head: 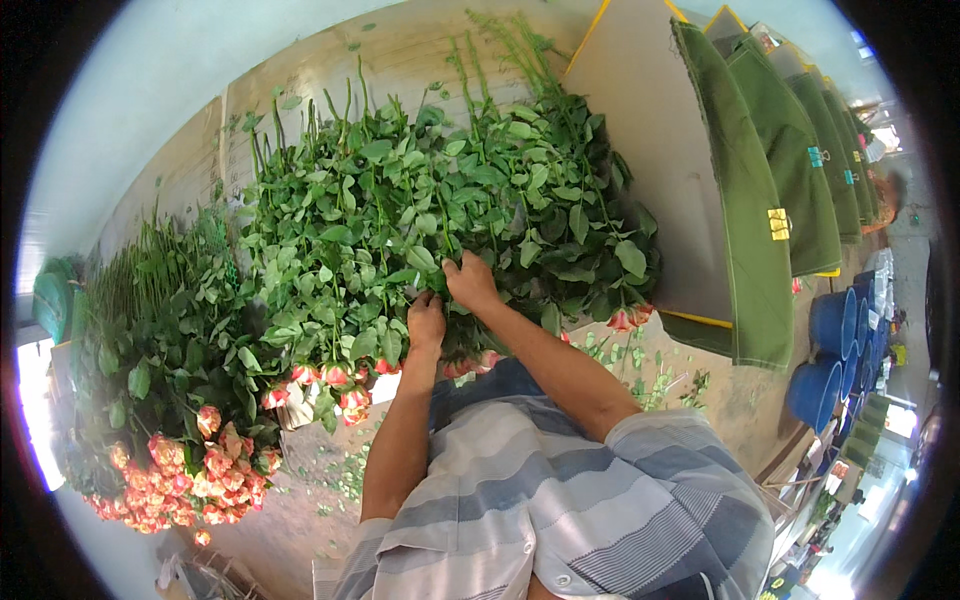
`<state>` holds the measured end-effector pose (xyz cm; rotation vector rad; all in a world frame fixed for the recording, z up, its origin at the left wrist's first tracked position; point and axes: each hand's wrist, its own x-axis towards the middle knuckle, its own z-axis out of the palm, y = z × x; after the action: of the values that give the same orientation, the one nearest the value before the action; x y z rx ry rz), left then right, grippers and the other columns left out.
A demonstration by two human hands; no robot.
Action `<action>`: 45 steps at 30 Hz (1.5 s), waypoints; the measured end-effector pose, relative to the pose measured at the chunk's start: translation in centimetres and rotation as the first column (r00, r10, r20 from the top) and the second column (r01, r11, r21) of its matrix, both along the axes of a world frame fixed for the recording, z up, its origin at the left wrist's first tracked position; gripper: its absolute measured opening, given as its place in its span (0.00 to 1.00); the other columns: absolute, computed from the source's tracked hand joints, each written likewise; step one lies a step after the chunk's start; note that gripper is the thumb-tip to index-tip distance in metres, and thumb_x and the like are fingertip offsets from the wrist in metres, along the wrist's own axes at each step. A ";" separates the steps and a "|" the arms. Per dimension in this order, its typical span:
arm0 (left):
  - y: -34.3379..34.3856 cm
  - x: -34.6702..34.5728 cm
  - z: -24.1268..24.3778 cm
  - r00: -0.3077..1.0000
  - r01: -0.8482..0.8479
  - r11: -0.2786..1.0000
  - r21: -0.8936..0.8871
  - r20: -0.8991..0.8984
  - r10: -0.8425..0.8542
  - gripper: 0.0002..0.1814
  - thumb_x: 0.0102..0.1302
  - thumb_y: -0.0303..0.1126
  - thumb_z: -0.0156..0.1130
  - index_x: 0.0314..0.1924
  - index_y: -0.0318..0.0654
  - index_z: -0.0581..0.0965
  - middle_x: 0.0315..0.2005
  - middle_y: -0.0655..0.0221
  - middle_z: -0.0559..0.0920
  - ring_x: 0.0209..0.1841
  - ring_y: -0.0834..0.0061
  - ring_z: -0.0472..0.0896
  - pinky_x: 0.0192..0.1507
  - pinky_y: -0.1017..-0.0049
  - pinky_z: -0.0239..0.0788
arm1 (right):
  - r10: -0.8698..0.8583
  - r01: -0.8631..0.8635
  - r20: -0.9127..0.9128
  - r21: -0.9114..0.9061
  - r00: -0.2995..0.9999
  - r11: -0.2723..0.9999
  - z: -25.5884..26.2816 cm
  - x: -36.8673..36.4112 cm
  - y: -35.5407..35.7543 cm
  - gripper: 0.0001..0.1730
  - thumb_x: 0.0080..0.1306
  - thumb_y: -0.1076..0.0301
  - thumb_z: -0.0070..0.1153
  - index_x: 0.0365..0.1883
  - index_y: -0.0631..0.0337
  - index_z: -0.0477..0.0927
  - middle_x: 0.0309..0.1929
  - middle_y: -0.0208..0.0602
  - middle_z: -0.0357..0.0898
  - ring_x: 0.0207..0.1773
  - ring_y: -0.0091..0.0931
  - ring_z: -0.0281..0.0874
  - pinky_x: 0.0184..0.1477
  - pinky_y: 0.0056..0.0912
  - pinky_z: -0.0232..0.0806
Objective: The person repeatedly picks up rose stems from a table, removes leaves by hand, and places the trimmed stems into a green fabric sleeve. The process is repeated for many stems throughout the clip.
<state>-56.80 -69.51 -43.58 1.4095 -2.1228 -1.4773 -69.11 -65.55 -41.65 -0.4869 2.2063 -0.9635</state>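
Long-stemmed roses (pixel 390 195) lie side by side on the table before me, cut ends away from me and pink-red blooms (pixel 334 374) over the near edge. My right hand (pixel 471 283) is closed around a leafy green stem (pixel 448 225) among the middle roses. Just left of it and slightly nearer me, my left hand (pixel 426 321) is low in the leaves with its fingers bent together. Foliage hides those fingertips, so whether they grip a stem is unclear.
A dense pile of orange-pink roses (pixel 180 465) lies at the left, with green netting beside it. At the right stands a grey divider panel (pixel 652 150) hung with green cloth (pixel 757 225) and clips. Blue buckets (pixel 814 394) stand beyond; leaf scraps (pixel 660 382) litter the floor.
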 end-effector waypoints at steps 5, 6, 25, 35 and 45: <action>0.2 -0.5 1.1 0.984 -0.098 0.966 0.239 -0.121 0.130 0.18 0.64 0.34 0.51 0.48 0.28 0.77 0.42 0.50 0.82 0.45 0.56 0.80 0.50 0.68 0.67 | 0.005 0.004 -0.109 0.080 0.994 0.997 2.4 0.7 0.4 0.19 0.67 0.57 0.50 0.36 0.70 0.74 0.38 0.62 0.76 0.43 0.56 0.73 0.44 0.58 0.64; 0.4 -0.4 1.4 0.975 -0.114 0.963 0.246 -0.156 0.155 0.18 0.65 0.34 0.51 0.48 0.28 0.77 0.43 0.50 0.82 0.46 0.58 0.80 0.50 0.69 0.67 | -0.020 0.028 -0.090 0.096 0.996 0.995 2.9 0.7 0.2 0.19 0.67 0.58 0.50 0.36 0.70 0.74 0.38 0.63 0.76 0.43 0.57 0.73 0.44 0.58 0.64; 0.3 0.5 4.2 0.966 -0.179 0.981 -0.078 -0.202 0.160 0.16 0.72 0.32 0.48 0.51 0.25 0.72 0.43 0.58 0.79 0.44 0.66 0.75 0.50 0.70 0.66 | -0.141 0.143 -0.464 -0.031 0.875 0.989 14.4 -12.3 1.8 0.18 0.69 0.58 0.48 0.44 0.65 0.77 0.34 0.46 0.78 0.36 0.44 0.76 0.43 0.50 0.69; -2.0 0.7 0.1 0.999 0.044 0.961 -0.273 0.042 -0.034 0.25 0.75 0.39 0.44 0.64 0.30 0.66 0.57 0.46 0.72 0.56 0.48 0.73 0.54 0.56 0.65 | 0.618 -0.179 -0.718 0.595 0.319 0.784 42.9 -17.5 4.7 0.07 0.52 0.74 0.57 0.30 0.61 0.84 0.32 0.43 0.83 0.36 0.38 0.82 0.34 0.46 0.73; -3.1 1.7 -0.3 0.993 -0.002 0.745 -0.667 0.086 0.080 0.23 0.75 0.36 0.44 0.60 0.25 0.69 0.58 0.45 0.73 0.59 0.49 0.72 0.60 0.61 0.63 | 0.464 0.049 -0.803 0.517 0.374 0.855 54.7 -22.4 11.1 0.11 0.67 0.63 0.50 0.34 0.60 0.80 0.35 0.41 0.80 0.37 0.31 0.79 0.43 0.40 0.72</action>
<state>-55.07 -72.58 -43.89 1.2422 -2.3119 -0.4997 -91.47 -54.42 13.05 -1.2788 3.0847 0.1718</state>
